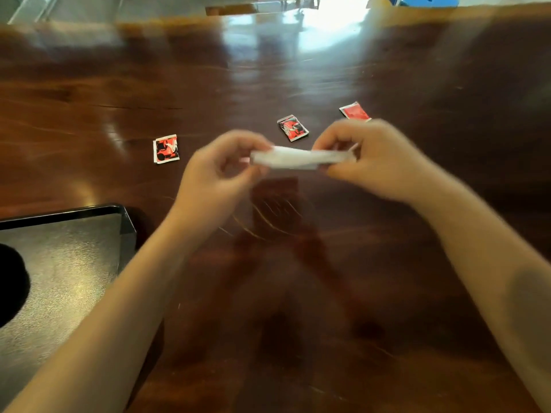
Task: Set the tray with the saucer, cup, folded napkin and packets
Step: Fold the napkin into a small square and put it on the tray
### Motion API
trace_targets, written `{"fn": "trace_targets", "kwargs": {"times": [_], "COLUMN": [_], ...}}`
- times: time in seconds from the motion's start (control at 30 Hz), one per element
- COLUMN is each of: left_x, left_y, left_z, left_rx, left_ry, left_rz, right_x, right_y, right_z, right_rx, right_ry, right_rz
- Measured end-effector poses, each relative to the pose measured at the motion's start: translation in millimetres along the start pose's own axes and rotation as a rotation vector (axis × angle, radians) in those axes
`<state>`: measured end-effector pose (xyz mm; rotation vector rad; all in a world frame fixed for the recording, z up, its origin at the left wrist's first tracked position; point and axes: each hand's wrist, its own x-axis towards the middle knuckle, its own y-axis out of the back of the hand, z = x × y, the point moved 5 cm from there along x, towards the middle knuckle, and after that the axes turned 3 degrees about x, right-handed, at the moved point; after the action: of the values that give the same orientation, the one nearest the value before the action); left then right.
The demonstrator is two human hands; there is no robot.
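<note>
A white folded napkin (301,158) hangs level above the wooden table, held at both ends. My left hand (217,171) pinches its left end and my right hand (369,159) pinches its right end. Three red packets lie on the table beyond my hands: one at the left (165,149), one in the middle (292,128), one at the right (355,111), partly behind my right hand. A black tray (89,251) sits at the lower left, with a dark round object (10,287) at its left edge, cut off by the frame. The picture is blurred.
The dark polished wooden table (298,263) fills the view, with bright window glare at its far side. A blue object (429,0) stands beyond the far edge at the top right.
</note>
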<state>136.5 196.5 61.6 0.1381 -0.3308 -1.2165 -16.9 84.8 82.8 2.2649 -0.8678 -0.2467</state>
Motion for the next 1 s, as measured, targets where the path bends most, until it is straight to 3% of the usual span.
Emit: {"fn": "trace_targets", "kwargs": {"times": [0.2, 0.5, 0.67, 0.8, 0.9, 1.0], "left_x": [-106, -135, -105, -74, -60, -51], "left_y": [-20, -30, -19, -15, -13, -12], "left_z": [-85, -93, -85, -85, -96, -114], "left_rx": [0.065, 0.225, 0.018, -0.133, -0.165, -0.239], "left_ry": [0.209, 0.101, 0.187, 0.241, 0.298, 0.404], "left_rz": [0.062, 0.017, 0.032, 0.067, 0.126, 0.194], "right_x": [-81, -103, -84, -56, -46, -47], "right_y": [-102, -123, -103, -101, -114, -121], "right_z": [35, 44, 53, 80, 97, 104], "right_rx": [-0.086, -0.054, 0.103, 0.213, 0.155, 0.019], "right_ry": [-0.046, -0.054, -0.092, -0.269, -0.353, -0.327], "right_rz": [-0.012, -0.094, -0.144, -0.192, -0.266, -0.175]}}
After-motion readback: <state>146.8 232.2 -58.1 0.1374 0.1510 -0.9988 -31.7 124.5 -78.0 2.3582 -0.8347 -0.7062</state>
